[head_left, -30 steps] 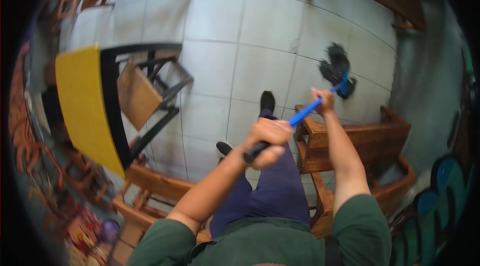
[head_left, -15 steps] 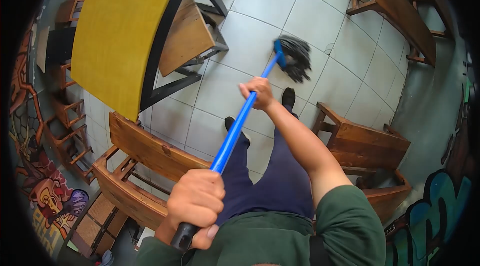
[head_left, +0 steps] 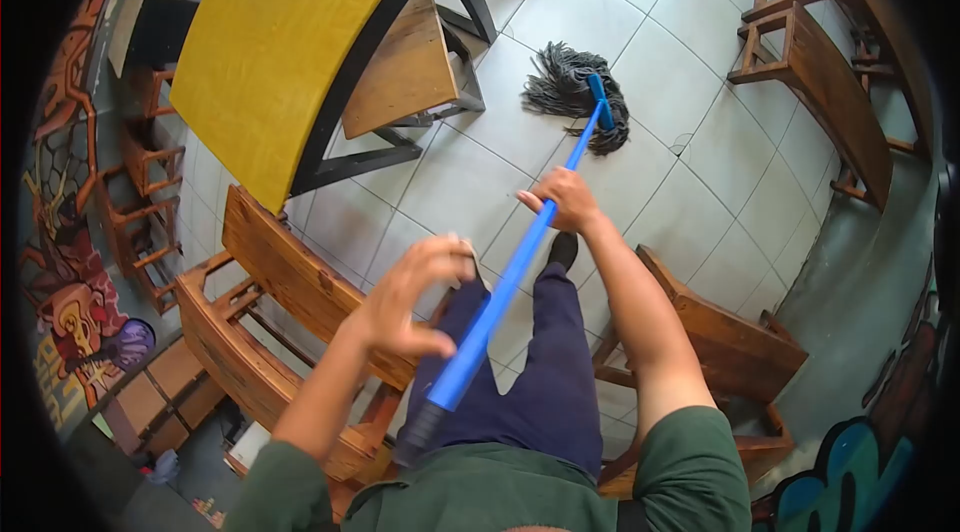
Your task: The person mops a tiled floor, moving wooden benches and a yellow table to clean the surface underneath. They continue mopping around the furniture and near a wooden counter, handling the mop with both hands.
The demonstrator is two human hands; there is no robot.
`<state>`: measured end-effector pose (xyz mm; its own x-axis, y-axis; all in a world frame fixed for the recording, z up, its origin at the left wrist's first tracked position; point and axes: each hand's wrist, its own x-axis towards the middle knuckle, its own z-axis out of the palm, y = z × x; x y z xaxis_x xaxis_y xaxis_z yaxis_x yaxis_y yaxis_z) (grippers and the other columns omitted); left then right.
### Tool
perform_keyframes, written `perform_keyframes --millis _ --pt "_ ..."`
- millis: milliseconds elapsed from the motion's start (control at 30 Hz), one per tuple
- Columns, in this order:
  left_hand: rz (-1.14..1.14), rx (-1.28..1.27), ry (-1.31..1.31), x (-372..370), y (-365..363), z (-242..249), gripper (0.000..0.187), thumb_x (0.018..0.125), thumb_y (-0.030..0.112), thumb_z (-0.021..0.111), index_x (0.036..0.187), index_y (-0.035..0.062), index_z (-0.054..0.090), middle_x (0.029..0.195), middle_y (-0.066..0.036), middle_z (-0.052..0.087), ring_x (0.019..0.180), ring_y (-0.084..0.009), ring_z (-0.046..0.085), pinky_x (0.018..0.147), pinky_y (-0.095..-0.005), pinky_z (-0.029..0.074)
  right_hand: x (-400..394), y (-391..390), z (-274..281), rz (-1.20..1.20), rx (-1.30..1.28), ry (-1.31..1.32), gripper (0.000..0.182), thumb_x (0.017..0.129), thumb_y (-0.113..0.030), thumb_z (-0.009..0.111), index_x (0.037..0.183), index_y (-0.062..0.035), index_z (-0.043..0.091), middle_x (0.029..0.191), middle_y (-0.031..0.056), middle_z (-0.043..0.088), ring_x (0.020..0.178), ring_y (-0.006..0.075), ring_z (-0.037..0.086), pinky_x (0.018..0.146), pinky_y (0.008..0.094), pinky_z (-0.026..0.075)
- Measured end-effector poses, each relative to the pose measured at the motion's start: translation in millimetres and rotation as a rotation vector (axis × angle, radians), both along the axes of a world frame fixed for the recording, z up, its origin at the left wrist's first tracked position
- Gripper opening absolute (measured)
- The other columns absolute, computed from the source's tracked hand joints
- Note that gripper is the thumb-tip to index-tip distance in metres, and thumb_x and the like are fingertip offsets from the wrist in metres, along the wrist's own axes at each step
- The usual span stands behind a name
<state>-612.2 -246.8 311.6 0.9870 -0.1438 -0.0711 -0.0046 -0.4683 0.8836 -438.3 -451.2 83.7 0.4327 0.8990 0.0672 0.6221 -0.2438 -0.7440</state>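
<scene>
A mop with a blue handle slants from near my waist up to its dark grey strands, which lie spread on the light tiled floor. My right hand is wrapped round the middle of the handle. Just left of the handle, my left hand is off it, with fingers apart and nothing in the hand. The handle's black end is blurred near my trousers.
A yellow table with black legs stands at upper left, a wooden stool beside it. Wooden benches are close on my left and right. More wooden furniture lines the upper right wall.
My left hand has let go of the handle's black end and opened. The mop head has turned, its strands now fanning out to the left. My right hand has shifted right with the handle.
</scene>
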Motion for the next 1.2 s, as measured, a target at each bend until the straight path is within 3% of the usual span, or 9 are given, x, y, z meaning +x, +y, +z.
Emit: perform_keyframes --millis 233,400,667,800,833,933,1100,1133,1200 --pt "0.24 0.845 0.061 37.2 101.7 -271.1 0.103 0.064 0.055 0.08 0.143 0.0064 0.034 0.157 -0.019 0.022 0.143 -0.0421 0.021 0.115 -0.0445 0.027 9.3 -183.6 6.7 0.136 -0.182 0.041 0.038 0.079 -0.022 0.074 0.055 -0.0071 0.049 0.065 0.0068 0.053 0.071 0.0276 0.051 0.076 0.0382 0.046" --pt "0.357 1.177 0.218 104.0 169.3 -312.7 0.087 0.08 0.059 0.062 0.15 0.0516 0.01 0.163 -0.002 0.006 0.147 -0.0399 0.01 0.111 -0.0703 0.016 25.2 -211.9 6.7 0.028 -0.14 0.018 0.035 0.07 -0.015 0.077 0.057 -0.0053 0.047 0.072 0.0089 0.05 0.083 0.0313 0.056 0.087 0.0417 0.048" --pt "0.782 1.139 0.331 211.0 133.7 -342.1 0.088 0.082 0.065 0.058 0.153 0.0397 0.012 0.162 -0.007 0.007 0.143 -0.0505 0.012 0.105 -0.0761 0.018 -7.6 -244.6 -8.8 0.051 -0.221 -0.019 0.036 0.076 -0.021 0.076 0.06 -0.0057 0.049 0.073 0.009 0.05 0.08 0.0298 0.057 0.101 0.0468 0.044" --pt "0.259 0.939 -0.26 206.9 40.3 -308.1 0.084 0.081 0.045 0.069 0.149 0.0129 0.033 0.157 -0.019 0.022 0.144 -0.0418 0.018 0.112 -0.0636 0.02 0.6 -230.5 -5.1 -0.002 -0.194 -0.047 0.032 0.076 -0.013 0.074 0.059 -0.006 0.047 0.072 0.0086 0.05 0.08 0.0294 0.057 0.096 0.0433 0.045" --pt "0.142 0.255 -0.148 176.0 -16.7 -277.5 0.084 0.076 0.037 0.075 0.146 0.0109 0.038 0.155 -0.018 0.027 0.145 -0.0373 0.02 0.114 -0.0608 0.019 8.3 -221.1 -11.0 -0.012 -0.168 -0.07 0.032 0.075 -0.01 0.074 0.058 -0.0063 0.047 0.072 0.0087 0.051 0.08 0.0297 0.057 0.092 0.0421 0.047" --pt "-0.648 0.154 -0.228 78.6 -142.0 -130.0 0.105 0.058 0.024 0.084 0.15 0.0275 0.033 0.159 -0.013 0.022 0.147 -0.0358 0.016 0.113 -0.0624 0.021 40.4 -176.6 -31.4 -0.048 -0.068 -0.09 0.033 0.078 -0.009 0.071 0.058 -0.0053 0.045 0.067 0.0099 0.049 0.072 0.0316 0.052 0.081 0.042 0.046" --pt "0.349 -0.315 -0.214 0.7 -197.0 -86.6 0.074 0.062 0.045 0.088 0.119 0.0157 0.051 0.145 -0.011 0.046 0.143 -0.0371 0.03 0.112 -0.0622 0.022 77.7 -77.7 -42.3 -0.153 -0.018 -0.172 0.036 0.086 -0.014 0.067 0.057 -0.0052 0.047 0.064 0.0113 0.049 0.07 0.0318 0.051 0.075 0.0419 0.044" --pt "0.559 -0.269 -0.289 6.6 -191.7 -76.6 0.046 0.077 0.045 0.079 0.085 0.0101 0.051 0.103 -0.008 0.066 0.115 -0.0339 0.06 0.104 -0.0567 0.036 77.3 -60.7 -41.2 -0.201 -0.036 -0.177 0.038 0.088 -0.016 0.065 0.056 -0.0054 0.048 0.063 0.0113 0.049 0.07 0.0318 0.051 0.075 0.0416 0.043" --pt "0.764 -0.549 -0.398 11.1 -176.8 -79.7 0.042 0.086 0.043 0.069 0.076 0.0091 0.047 0.084 -0.007 0.06 0.09 -0.0284 0.06 0.091 -0.0492 0.043 66.6 -36.0 -32.5 -0.211 -0.077 -0.202 0.043 0.092 -0.025 0.061 0.056 -0.0047 0.053 0.061 0.0123 0.051 0.071 0.0325 0.054 0.073 0.0412 0.043"
